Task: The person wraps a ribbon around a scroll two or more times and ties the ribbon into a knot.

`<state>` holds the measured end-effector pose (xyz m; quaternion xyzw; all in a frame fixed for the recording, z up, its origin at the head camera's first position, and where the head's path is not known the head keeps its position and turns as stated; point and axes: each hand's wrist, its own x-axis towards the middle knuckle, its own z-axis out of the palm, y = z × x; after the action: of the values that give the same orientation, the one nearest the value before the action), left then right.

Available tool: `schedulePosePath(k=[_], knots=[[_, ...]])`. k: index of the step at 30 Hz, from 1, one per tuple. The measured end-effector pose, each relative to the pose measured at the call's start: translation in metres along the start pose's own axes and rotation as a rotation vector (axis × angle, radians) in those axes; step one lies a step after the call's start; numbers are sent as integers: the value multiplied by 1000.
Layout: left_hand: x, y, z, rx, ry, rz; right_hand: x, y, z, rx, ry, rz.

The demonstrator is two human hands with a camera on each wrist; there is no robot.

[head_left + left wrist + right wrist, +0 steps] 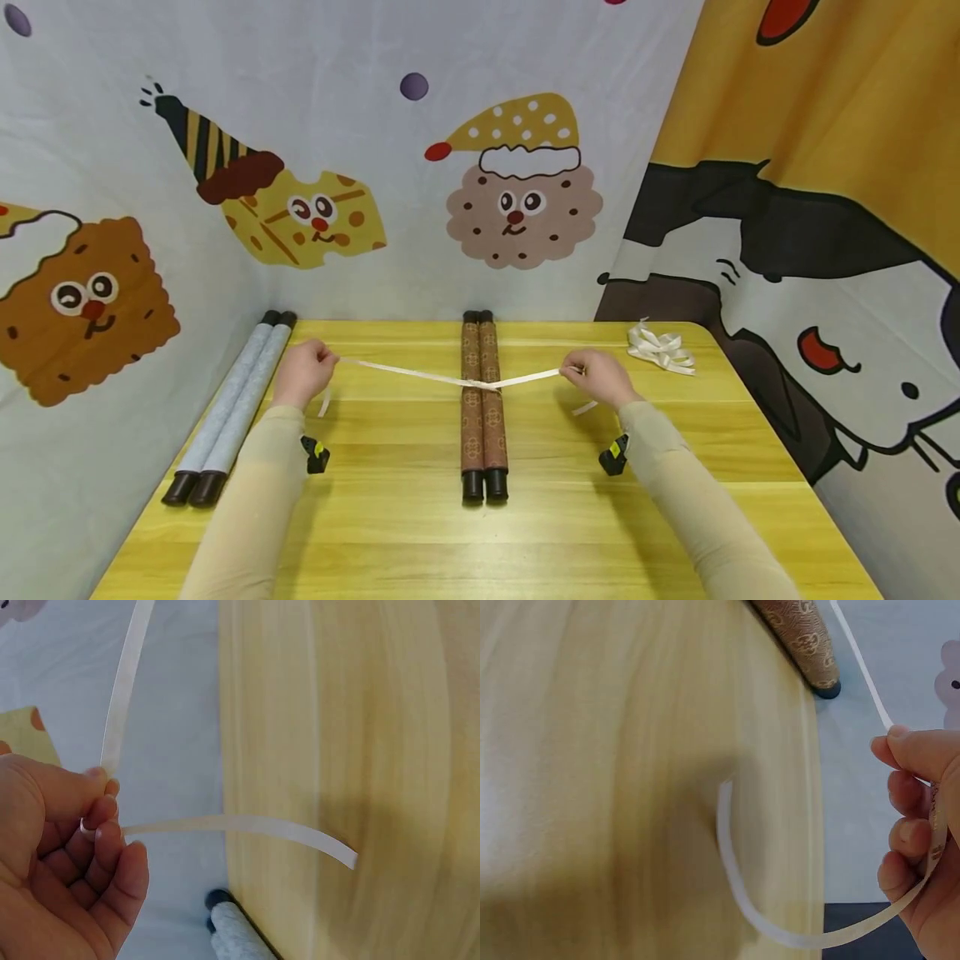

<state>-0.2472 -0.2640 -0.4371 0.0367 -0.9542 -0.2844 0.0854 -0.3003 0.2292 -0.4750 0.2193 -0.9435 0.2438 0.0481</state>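
A brown patterned double-roller scroll [472,417] with black end knobs lies upright in the middle of the table. A cream ribbon [408,369] crosses over its upper middle and stretches out to both sides. My left hand [303,372] pinches the ribbon between thumb and forefinger on the left, and a loose tail [289,831] hangs past the fingers. On the right, my right hand [598,375] pinches the other side of the ribbon, its tail [739,889] curving down below the palm. Whether the ribbon is knotted at the scroll is too small to tell.
A pale blue double-roller scroll [238,396] with dark knobs lies slanted at the table's left edge. A heap of cream ribbons [660,347] sits at the back right. Printed cloth [337,83] hangs behind the wooden table [390,533].
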Motion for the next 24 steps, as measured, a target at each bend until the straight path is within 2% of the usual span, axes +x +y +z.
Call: schedulePosePath(k=[11, 18, 24], knots=[[-1, -21, 12, 104, -40, -48, -10, 15, 0, -51, -27, 90], [-2, -27, 22, 173, -84, -100, -13, 14, 7, -79, -25, 103], [0, -31, 29, 194, -130, -130, -16, 17, 17, -100, -47, 165]])
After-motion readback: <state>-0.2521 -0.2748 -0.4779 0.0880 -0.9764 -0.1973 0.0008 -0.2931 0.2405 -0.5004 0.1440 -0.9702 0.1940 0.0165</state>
